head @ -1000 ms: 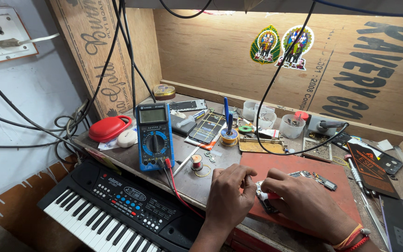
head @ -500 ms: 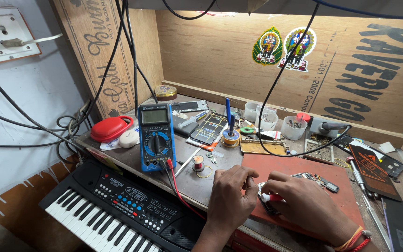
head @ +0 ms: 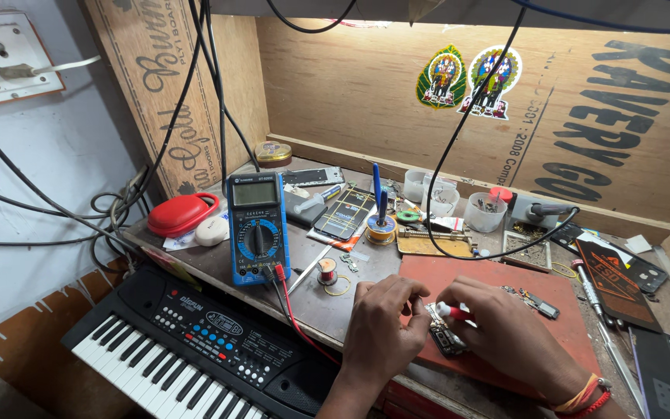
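Note:
My left hand (head: pixel 381 330) rests at the near edge of a red work mat (head: pixel 498 291), fingers curled down onto a small circuit board (head: pixel 445 337) lying there. My right hand (head: pixel 505 330) sits just to the right of it and pinches a thin tool with a red and white handle (head: pixel 451 312), its tip pointing at the board. Much of the board is hidden under both hands. Another small board (head: pixel 540 304) lies further right on the mat.
A blue multimeter (head: pixel 257 226) with red and black leads stands left of the mat. A black toy keyboard (head: pixel 188 349) sits below the bench edge. Solder spools, plastic cups (head: pixel 484 211), a red case (head: pixel 182 212), screwdrivers and phone parts crowd the bench. Cables hang overhead.
Both hands have stayed over the small board on the mat. The right hand's fingers have shifted slightly, and the red and white tool handle now shows more clearly.

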